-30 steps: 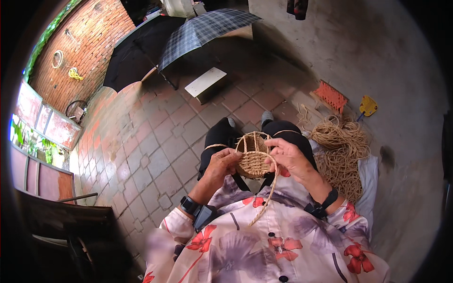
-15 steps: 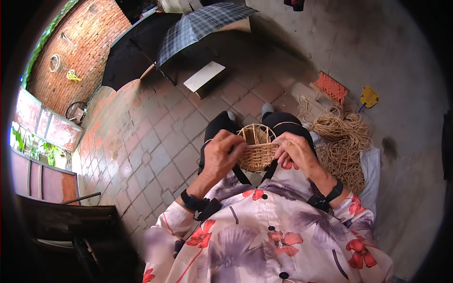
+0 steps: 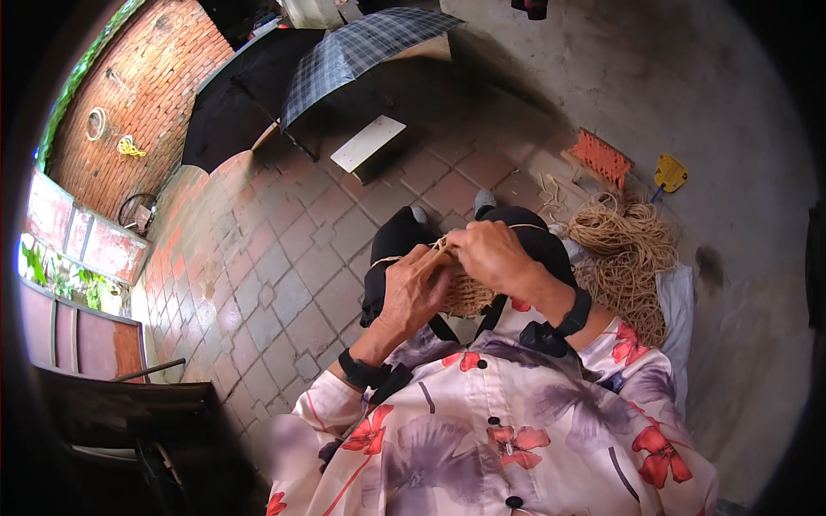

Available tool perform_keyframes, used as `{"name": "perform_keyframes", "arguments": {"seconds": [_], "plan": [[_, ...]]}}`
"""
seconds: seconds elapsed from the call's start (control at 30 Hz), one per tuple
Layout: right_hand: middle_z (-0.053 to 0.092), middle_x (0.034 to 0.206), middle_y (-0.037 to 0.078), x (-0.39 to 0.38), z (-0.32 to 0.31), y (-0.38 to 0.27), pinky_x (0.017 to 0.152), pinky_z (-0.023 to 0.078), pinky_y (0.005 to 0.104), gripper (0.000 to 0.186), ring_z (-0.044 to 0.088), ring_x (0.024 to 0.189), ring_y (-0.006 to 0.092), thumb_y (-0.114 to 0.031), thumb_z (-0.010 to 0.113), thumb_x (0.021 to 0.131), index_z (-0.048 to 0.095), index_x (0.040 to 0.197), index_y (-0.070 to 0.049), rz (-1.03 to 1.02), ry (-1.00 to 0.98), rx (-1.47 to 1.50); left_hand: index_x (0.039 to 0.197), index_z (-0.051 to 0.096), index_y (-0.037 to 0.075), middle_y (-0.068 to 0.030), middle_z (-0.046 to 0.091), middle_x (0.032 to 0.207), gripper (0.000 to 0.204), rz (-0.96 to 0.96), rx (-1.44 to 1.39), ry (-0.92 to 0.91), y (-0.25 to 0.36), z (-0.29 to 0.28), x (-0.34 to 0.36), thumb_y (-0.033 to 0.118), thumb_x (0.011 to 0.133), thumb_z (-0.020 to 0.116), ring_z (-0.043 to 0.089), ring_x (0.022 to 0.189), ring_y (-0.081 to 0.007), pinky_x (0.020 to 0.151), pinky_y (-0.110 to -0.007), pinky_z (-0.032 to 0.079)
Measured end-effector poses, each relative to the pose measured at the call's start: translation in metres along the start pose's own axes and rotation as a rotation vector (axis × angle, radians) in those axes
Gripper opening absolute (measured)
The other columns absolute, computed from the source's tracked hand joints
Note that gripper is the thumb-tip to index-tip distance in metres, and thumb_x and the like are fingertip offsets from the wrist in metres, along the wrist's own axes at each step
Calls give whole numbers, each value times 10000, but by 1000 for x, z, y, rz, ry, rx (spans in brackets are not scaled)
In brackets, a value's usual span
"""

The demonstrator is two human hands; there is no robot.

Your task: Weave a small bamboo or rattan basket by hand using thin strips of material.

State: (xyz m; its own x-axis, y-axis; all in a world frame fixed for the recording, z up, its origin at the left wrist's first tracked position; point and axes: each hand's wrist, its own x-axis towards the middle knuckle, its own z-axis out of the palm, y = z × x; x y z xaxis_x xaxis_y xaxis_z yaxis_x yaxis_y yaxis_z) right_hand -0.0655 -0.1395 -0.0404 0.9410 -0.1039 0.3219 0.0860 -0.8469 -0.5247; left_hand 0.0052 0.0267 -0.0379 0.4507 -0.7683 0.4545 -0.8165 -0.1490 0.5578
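Observation:
A small tan woven basket (image 3: pixel 467 298) rests in my lap between my knees, mostly hidden behind my two hands. My left hand (image 3: pixel 416 291) is closed at its left side, the fingertips by the rim. Above the rim my right hand (image 3: pixel 494 255) is bent over in a pinch, its fingertips meeting those of the left. Short tan cord strands (image 3: pixel 440 245) show between the fingertips. Which strand each hand grips is partly hidden. A thin tan cord (image 3: pixel 527 227) lies across my dark-trousered thighs.
Beside my right leg lies a big heap of tan cord (image 3: pixel 624 249) on white sheeting (image 3: pixel 676 322). Beyond it are an orange woven-top stool (image 3: pixel 601 158) and a yellow fly swatter (image 3: pixel 670 175). Ahead stand a low white-topped bench (image 3: pixel 368 144) and open umbrellas (image 3: pixel 366 60).
My right hand has moved left and up from the basket's right side to the rim's top. My left hand has shifted slightly right, and the hands now meet, covering the basket's upper part.

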Motion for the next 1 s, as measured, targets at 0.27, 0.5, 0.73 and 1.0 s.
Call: {"name": "perform_keyframes", "arguments": {"seconds": [0.27,0.5,0.73,1.0], "plan": [[670,799,199,-18,11,-13,697,523,494,208,662,780,400,-79,572,812,559,1014,-32,121,88,8,913,648,36,-112,584,840,133,-11,22,-37,-6,-2,-8,21,782,636,610,676,-265,600,-351,491],[638,733,154,-60,-7,23,634,510,417,141,649,681,330,-2,580,816,572,956,-19,152,425,66,871,661,42,-94,573,760,111,70,103,-34,7,0,4,27,768,699,617,689,-244,609,-336,506],[578,773,-22,-95,-22,52,568,488,195,154,549,629,38,-225,582,964,607,979,-74,654,408,1080,858,678,92,-59,605,773,130,276,165,-86,19,24,31,82,734,716,617,741,-256,648,-373,505],[641,887,23,-76,-38,40,740,491,196,137,576,779,55,-112,567,968,605,1057,-16,338,274,1232,860,667,79,-84,602,760,122,263,163,-149,17,34,30,75,739,687,617,722,-280,672,-390,498]]}}
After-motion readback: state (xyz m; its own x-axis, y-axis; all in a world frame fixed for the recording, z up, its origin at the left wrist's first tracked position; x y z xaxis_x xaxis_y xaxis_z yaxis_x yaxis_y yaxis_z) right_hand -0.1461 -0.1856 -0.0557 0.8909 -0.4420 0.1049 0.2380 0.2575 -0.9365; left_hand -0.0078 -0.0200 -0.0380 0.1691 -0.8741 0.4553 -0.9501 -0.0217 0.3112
